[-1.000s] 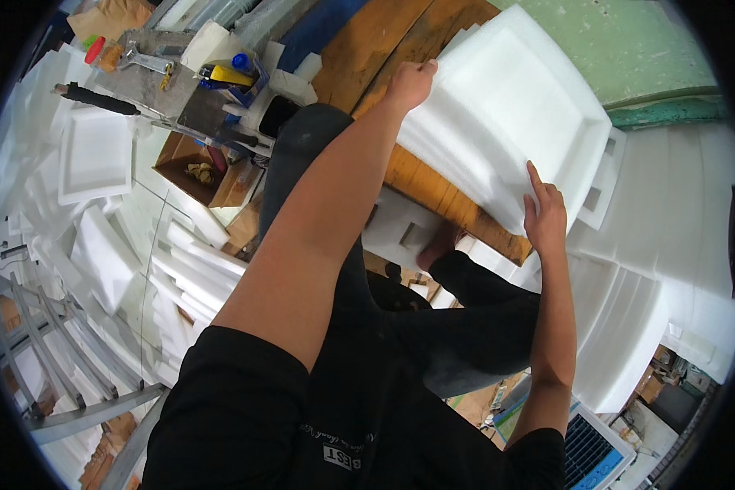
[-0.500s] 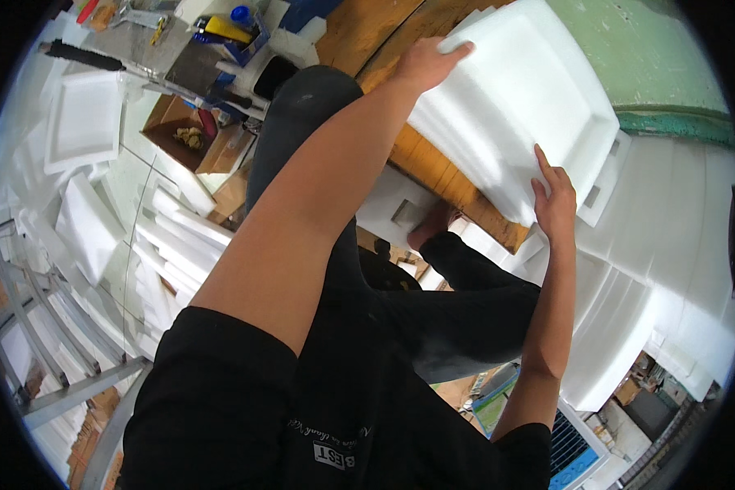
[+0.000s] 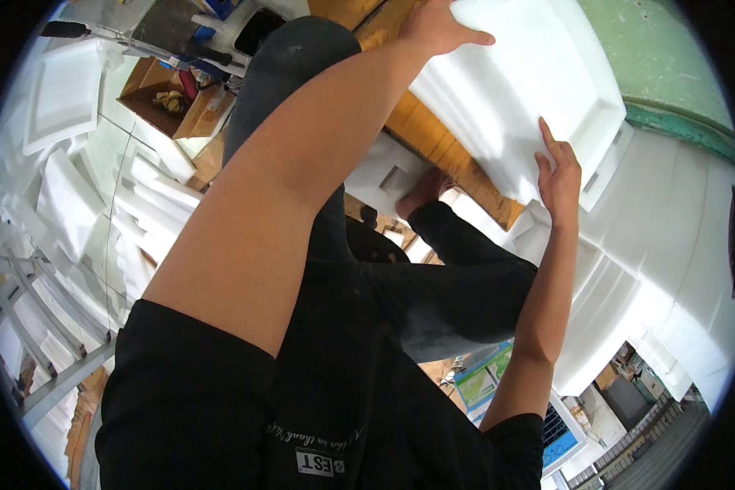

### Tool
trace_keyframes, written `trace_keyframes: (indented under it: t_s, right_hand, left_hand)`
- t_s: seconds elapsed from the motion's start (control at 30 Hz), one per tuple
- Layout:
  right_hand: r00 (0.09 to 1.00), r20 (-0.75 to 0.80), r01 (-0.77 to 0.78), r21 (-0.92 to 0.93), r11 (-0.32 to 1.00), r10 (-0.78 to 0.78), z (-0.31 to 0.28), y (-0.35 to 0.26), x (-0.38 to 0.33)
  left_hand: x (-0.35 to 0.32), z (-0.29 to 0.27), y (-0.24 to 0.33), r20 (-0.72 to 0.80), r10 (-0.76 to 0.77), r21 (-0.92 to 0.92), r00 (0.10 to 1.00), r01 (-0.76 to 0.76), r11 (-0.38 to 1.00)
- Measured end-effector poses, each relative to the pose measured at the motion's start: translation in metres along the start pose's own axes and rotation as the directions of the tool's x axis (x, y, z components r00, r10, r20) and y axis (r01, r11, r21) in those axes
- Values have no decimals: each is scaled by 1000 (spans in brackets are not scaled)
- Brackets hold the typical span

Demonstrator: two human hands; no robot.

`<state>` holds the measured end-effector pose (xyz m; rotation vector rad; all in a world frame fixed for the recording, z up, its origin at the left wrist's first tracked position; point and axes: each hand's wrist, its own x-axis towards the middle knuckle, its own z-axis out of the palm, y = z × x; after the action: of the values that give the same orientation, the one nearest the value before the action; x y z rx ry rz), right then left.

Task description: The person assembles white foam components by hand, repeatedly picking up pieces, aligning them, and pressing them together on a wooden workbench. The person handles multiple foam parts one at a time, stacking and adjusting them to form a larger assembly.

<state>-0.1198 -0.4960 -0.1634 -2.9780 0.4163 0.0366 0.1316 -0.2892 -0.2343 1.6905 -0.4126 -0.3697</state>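
A white foam tray (image 3: 539, 61) with a raised rim and a recessed middle lies on the wooden bench top, its side facing me. My left hand (image 3: 445, 28) grips its upper left edge, thumb stretched along the foam. Those fingers are partly cut off by the top of the picture. On the near right edge is my right hand (image 3: 560, 175), index finger laid straight along the foam and thumb apart, the other fingers bent at the edge. Another white foam piece (image 3: 608, 171) with a cutout shows beneath the tray's right side.
The wooden bench (image 3: 441, 135) runs under the tray, a green surface (image 3: 670, 53) beyond it. White foam sheets (image 3: 670, 212) stand at right. Left on the floor are a cardboard box (image 3: 151, 94), foam pieces (image 3: 69, 200) and a metal rack (image 3: 65, 380). My bent legs (image 3: 457, 302) sit close below.
The view has shifted, so bench and floor things sit higher and further left. My left hand has moved up and slightly right along the tray's edge. The right hand stays at its near edge.
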Motion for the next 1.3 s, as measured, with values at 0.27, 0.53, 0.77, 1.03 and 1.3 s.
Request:
trace_keyframes:
  t_s: [0.27,0.53,0.77,1.03,1.3]
  right_hand:
    - [1000,20,7,4,1000,-8,2,1,5]
    - [999,32,8,-27,1000,-8,8,5,3]
    - [999,-4,34,-136,990,-35,10,10,3]
    - [842,-257,-333,445,832,474,-11,112,-53]
    - [817,-258,-400,390,829,516,17,121,-50]
  left_hand:
    - [-5,0,8,-39,-56,173,998,62,983]
    - [-4,6,1,-63,16,226,998,-1,974]
    - [11,11,-28,-111,127,394,986,-73,916]
    - [-70,108,59,664,541,497,516,-845,196]
    - [-76,176,76,937,270,171,220,-966,195]
